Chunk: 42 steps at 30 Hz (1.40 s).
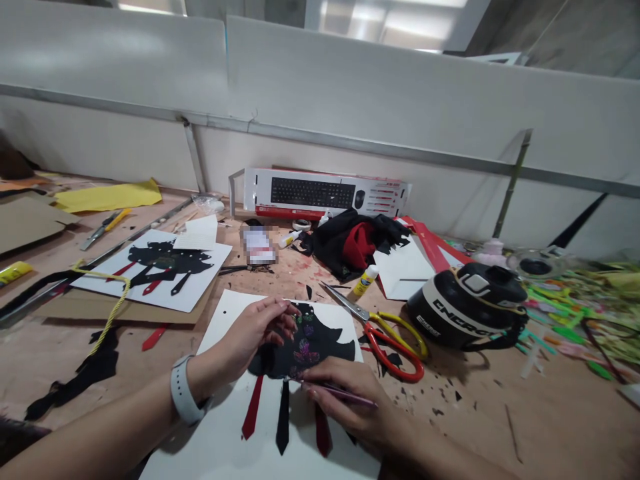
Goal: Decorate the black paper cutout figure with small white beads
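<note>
My left hand [253, 333] rests with curled fingers on the upper left edge of a black paper cut-out [310, 343] that bears coloured flower marks. The cut-out lies on a white sheet [220, 433], with red and black strips [283, 417] hanging below it. Just under the cut-out's lower edge, my right hand [353, 400] is closed on a thin pink pen [345, 395], which lies almost flat and points left. A white watch band [183, 390] sits on my left wrist.
Red-and-yellow scissors [385, 333] lie open right of the cut-out. A black-and-white bottle [467, 303] lies further right, beside colourful paper scraps [575, 307]. A second black cut-out on white card [160, 263], a glue stick [366, 280], black-red cloth [355, 243] and a keyboard box [320, 193] stand behind.
</note>
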Tool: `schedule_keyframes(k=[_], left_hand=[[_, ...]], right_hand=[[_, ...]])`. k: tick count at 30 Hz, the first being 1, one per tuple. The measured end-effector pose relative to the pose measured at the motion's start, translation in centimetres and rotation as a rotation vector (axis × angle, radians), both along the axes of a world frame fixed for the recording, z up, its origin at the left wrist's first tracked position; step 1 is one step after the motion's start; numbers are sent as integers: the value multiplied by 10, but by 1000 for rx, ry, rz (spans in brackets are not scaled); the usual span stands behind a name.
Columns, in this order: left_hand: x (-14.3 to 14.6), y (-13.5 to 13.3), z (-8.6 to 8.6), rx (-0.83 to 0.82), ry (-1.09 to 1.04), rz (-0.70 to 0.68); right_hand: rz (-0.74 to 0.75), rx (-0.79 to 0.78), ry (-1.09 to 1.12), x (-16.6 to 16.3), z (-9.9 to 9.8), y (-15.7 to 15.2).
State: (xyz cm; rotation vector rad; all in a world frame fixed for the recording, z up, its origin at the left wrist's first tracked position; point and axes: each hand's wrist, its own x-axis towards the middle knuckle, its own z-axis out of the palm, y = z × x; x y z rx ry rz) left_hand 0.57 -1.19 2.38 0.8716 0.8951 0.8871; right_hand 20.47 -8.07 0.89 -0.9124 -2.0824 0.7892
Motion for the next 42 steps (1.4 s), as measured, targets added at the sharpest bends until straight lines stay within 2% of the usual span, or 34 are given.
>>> schedule_keyframes(k=[10,19,22,26,29,42], left_hand=[[0,-1,0,8,7,-27],[2,0,-2,0,-9,-15],[4,-3,-3,-23,-19,-66],[7,-11,-4,-97,37,-233],[8,-16,-4,-116,58,-331],[9,-17,-12,-27,70,-365]], right_hand=[[11,7,8,0,-12,2],[-71,52,75,4,2,3],[-117,140,115,11,11,5],[-179,228,112,16,21,7],[-170,254,98,17,21,8],[-127,284,21,19,15,9]])
